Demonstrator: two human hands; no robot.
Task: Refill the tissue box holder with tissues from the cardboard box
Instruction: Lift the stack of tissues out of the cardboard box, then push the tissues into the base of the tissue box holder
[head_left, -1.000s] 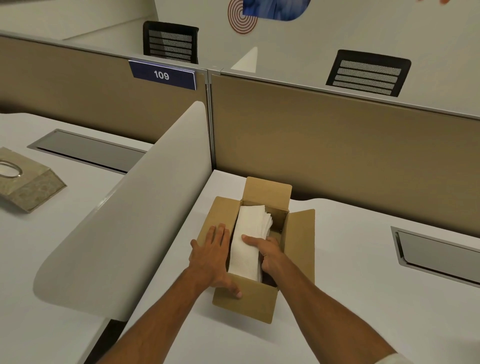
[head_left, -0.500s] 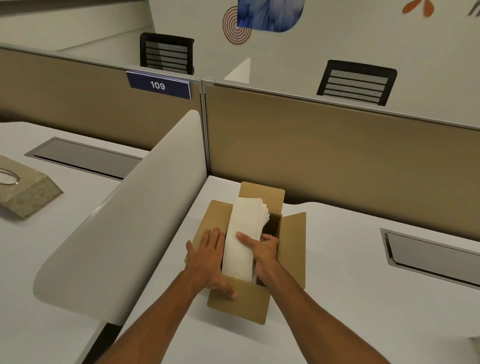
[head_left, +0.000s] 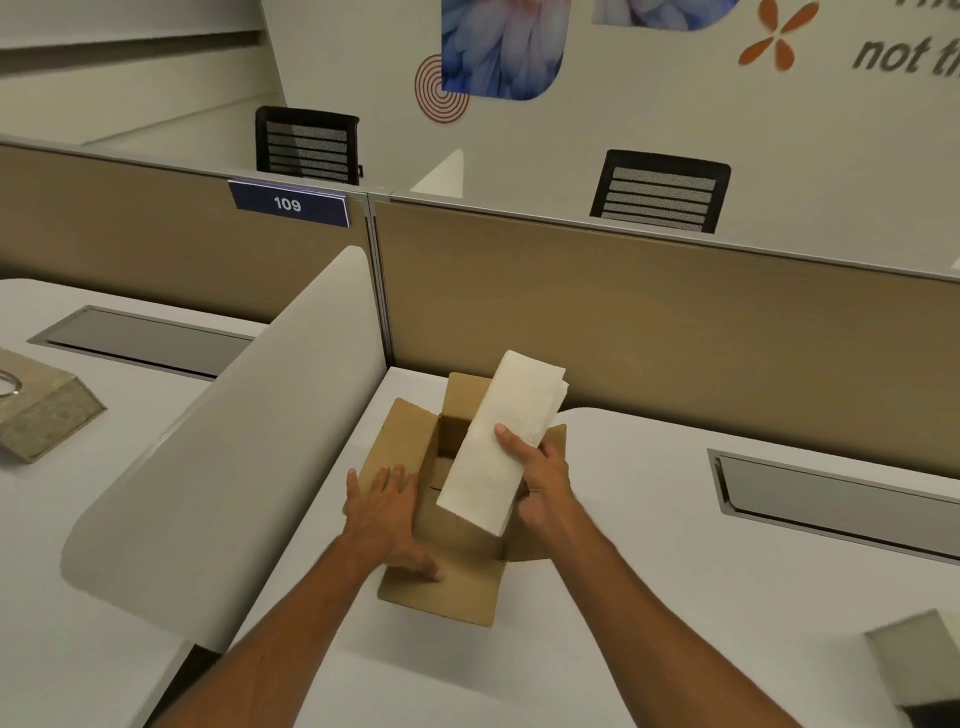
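Observation:
An open brown cardboard box (head_left: 447, 587) stands on the white desk in front of me. My right hand (head_left: 540, 478) grips a thick stack of white tissues (head_left: 498, 441), lifted above the box and tilted with its far end up. My left hand (head_left: 387, 514) lies flat on the box's left flap, thumb on the front wall. The beige tissue box holder (head_left: 44, 415), with a metal ring on top, sits on the neighbouring desk at the far left, partly cut off by the frame edge.
A curved white divider (head_left: 249, 441) separates my desk from the left desk. Tan partition panels (head_left: 649, 332) run along the back. Grey cable trays (head_left: 841, 499) are set into both desks. A grey object (head_left: 914, 660) shows at the lower right corner.
My right hand has pulled the tissue stack up out of the cardboard box and tilted it. My left hand stays pressed on the box. The camera has tilted upward.

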